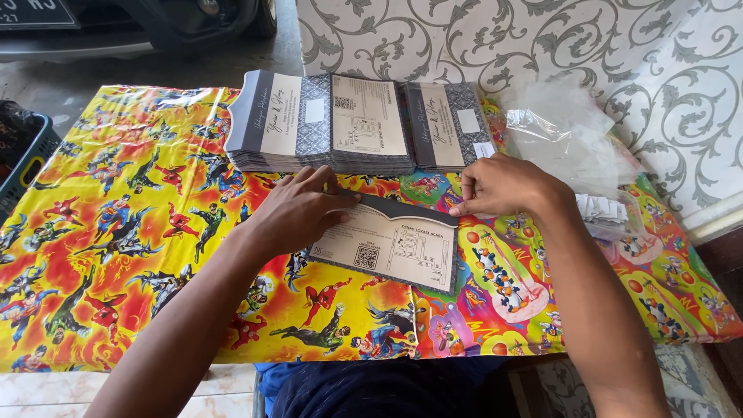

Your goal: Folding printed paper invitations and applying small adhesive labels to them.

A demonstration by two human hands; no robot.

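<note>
A cream and dark grey printed card (391,241) lies flat on a table covered with bright cartoon wrapping paper (124,232), and I use this card as the landmark. The left hand (298,210) rests on the left end of the card, palm down, with the fingers spread and pressing the paper flat; it is not closed around anything. The right hand (503,186) is at the upper right corner of the card, with the fingertips brought together in a pinch at the edge there; I cannot tell whether they pinch the card itself or a small white piece next to it. Behind the card, farther from the person, stands a wide stack of the same printed cards (333,124), fanned into a left, middle and right part, and the left hand's fingers nearly reach its front edge. To the right of the card and behind the right hand lies a crumpled clear plastic bag (565,131). Further right of the card, just beside the right wrist, is a small pile of white paper slips (602,209). Far to the left of the card, at the table's edge, a blue basket (27,166) is partly visible. Behind the stack hangs a white cloth with grey scroll pattern (503,39).
</note>
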